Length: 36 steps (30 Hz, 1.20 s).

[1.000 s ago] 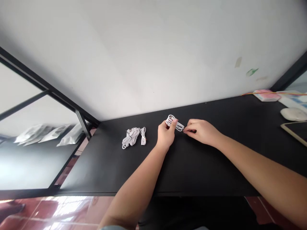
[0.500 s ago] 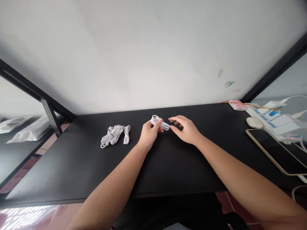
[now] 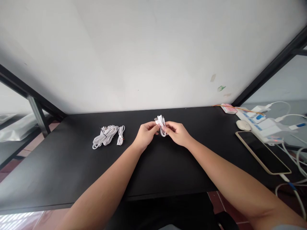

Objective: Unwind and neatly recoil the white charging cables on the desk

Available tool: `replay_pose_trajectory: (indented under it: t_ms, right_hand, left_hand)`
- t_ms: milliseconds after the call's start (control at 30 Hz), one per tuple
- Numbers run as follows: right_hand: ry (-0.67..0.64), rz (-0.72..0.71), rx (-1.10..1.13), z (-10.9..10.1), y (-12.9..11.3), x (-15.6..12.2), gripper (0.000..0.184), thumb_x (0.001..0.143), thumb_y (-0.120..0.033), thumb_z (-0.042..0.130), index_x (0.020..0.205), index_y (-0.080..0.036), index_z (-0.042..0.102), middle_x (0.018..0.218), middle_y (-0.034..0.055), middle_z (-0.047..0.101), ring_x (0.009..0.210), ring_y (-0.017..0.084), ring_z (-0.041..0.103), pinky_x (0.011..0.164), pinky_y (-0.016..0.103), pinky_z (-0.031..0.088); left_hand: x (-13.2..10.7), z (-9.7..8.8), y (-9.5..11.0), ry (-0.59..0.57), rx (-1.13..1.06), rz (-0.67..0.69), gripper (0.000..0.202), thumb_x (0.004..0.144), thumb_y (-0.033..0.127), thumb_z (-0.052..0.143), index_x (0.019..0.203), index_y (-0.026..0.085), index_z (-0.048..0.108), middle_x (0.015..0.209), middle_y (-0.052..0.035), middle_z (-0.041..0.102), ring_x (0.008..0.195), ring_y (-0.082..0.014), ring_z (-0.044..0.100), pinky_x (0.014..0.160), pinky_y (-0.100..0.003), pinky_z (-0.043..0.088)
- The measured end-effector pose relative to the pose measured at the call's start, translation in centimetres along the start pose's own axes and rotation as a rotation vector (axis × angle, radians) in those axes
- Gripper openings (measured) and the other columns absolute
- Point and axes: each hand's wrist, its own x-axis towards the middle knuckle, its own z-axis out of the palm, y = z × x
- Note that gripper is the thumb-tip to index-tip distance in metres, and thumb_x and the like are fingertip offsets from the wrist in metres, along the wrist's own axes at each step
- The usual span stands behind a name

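Observation:
Between my hands, above the middle of the black table, is a coiled white USB cable (image 3: 162, 131), its loops standing roughly upright. Its metal USB plug sticks out at the upper left of the coil. My left hand (image 3: 146, 133) pinches the coil from the left, thumb in front. From the other side my right hand (image 3: 177, 132) grips it between thumb and fingers. To the left on the table lie a small tied white cable bundle (image 3: 121, 135) and a larger heap of white cables (image 3: 105, 136) with a dark tie.
At the right lie a phone (image 3: 262, 153) with a charging cable, a white rounded case (image 3: 243, 125), a power strip (image 3: 251, 119) with chargers plugged in, and a pink-and-white box (image 3: 228, 108). A white wall (image 3: 144, 57) rises behind the black table (image 3: 72, 172).
My right hand has closed on the coiled cable, which it was apart from or just touching. The coil has turned from slanting to upright, and its USB plug now shows. The view has shifted slightly rightward.

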Motion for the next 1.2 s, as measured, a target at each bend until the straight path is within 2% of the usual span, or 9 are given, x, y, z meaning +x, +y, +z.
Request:
replay_pose_trajectory:
  t_ms: [133,300,500,600,767,867,1000,1133,1200]
  right_hand:
    - [0.010,0.063,0.137,0.1,0.4,0.3,0.041,0.097,-0.052,0.051,0.082,-0.018,0.069,0.073,0.0031,0.067,0.064,0.015,0.060,0.062,0.028,0.049]
    - [0.043,0.091,0.195,0.2,0.9,0.5,0.033,0.088,-0.052,0.065,0.089,-0.020,0.072,0.080,0.0042,0.071,0.070,0.018,0.064,0.066,0.032,0.053]
    - [0.182,0.095,0.147,0.0,1.0,0.5,0.033,0.090,-0.051,0.064,0.088,-0.019,0.071,0.078,0.0043,0.070,0.067,0.017,0.062,0.062,0.030,0.050]
    - [0.257,0.085,0.152,-0.2,1.0,0.5,0.033,0.089,-0.051,0.065,0.089,-0.019,0.072,0.077,0.0038,0.069,0.065,0.016,0.059,0.060,0.029,0.047]
    - [0.321,0.084,0.204,-0.9,0.9,0.8,0.034,0.083,-0.052,0.073,0.082,-0.019,0.075,0.068,0.0017,0.064,0.056,0.012,0.050,0.054,0.029,0.042]
    - [0.341,0.116,0.319,-1.5,1.2,1.0,0.033,0.080,-0.053,0.076,0.083,-0.020,0.077,0.070,0.0018,0.064,0.055,0.011,0.047,0.051,0.028,0.039]
    - [0.348,0.143,0.401,-2.0,1.4,1.1,0.031,0.077,-0.051,0.078,0.086,-0.022,0.079,0.072,0.0018,0.065,0.054,0.010,0.046,0.047,0.027,0.036]
    - [0.322,0.134,0.432,-2.2,1.1,0.9,0.027,0.077,-0.048,0.080,0.078,-0.021,0.078,0.063,-0.0005,0.059,0.052,0.009,0.045,0.048,0.027,0.035]
    - [0.308,0.132,0.444,-2.1,0.9,0.9,0.026,0.078,-0.047,0.080,0.074,-0.021,0.077,0.062,-0.0009,0.059,0.051,0.009,0.044,0.048,0.027,0.035]
  left_hand:
    - [0.0,0.1,0.0,-0.024,-0.029,-0.023,0.033,0.087,0.044,0.070,0.099,0.014,0.077,0.086,-0.0071,0.074,0.074,-0.0149,0.064,0.068,-0.027,0.051]
    - [0.0,0.0,-0.2,-0.030,-0.031,-0.056,0.035,0.085,0.046,0.072,0.096,0.013,0.076,0.081,-0.0069,0.073,0.068,-0.0146,0.065,0.063,-0.026,0.053]
    - [0.4,-0.3,-0.7,0.022,-0.043,-0.081,0.038,0.083,0.049,0.073,0.095,0.013,0.074,0.078,-0.0068,0.073,0.065,-0.0141,0.065,0.061,-0.025,0.053]
    - [0.4,-0.6,-0.7,0.036,-0.052,-0.091,0.039,0.083,0.051,0.073,0.095,0.014,0.074,0.084,-0.0082,0.075,0.069,-0.0159,0.068,0.061,-0.026,0.053]
    - [0.5,-1.3,-0.3,0.088,-0.038,-0.043,0.039,0.082,0.051,0.074,0.097,0.015,0.077,0.094,-0.0099,0.076,0.081,-0.0193,0.070,0.071,-0.031,0.055]
    - [0.5,-1.7,0.0,0.136,0.026,0.026,0.037,0.082,0.050,0.074,0.098,0.017,0.079,0.098,-0.0086,0.075,0.079,-0.0169,0.065,0.073,-0.030,0.053]
    - [0.6,-2.1,0.2,0.162,0.086,0.072,0.034,0.085,0.049,0.072,0.098,0.018,0.080,0.092,-0.0054,0.073,0.068,-0.0116,0.056,0.066,-0.026,0.046]
    - [0.6,-2.1,0.2,0.116,-0.046,0.044,0.034,0.085,0.046,0.073,0.102,0.019,0.080,0.078,-0.0016,0.065,0.063,-0.0090,0.052,0.064,-0.025,0.044]
    - [0.6,-2.0,0.1,0.091,-0.131,0.018,0.033,0.084,0.045,0.074,0.103,0.018,0.079,0.077,-0.0014,0.063,0.065,-0.0088,0.053,0.064,-0.024,0.044]
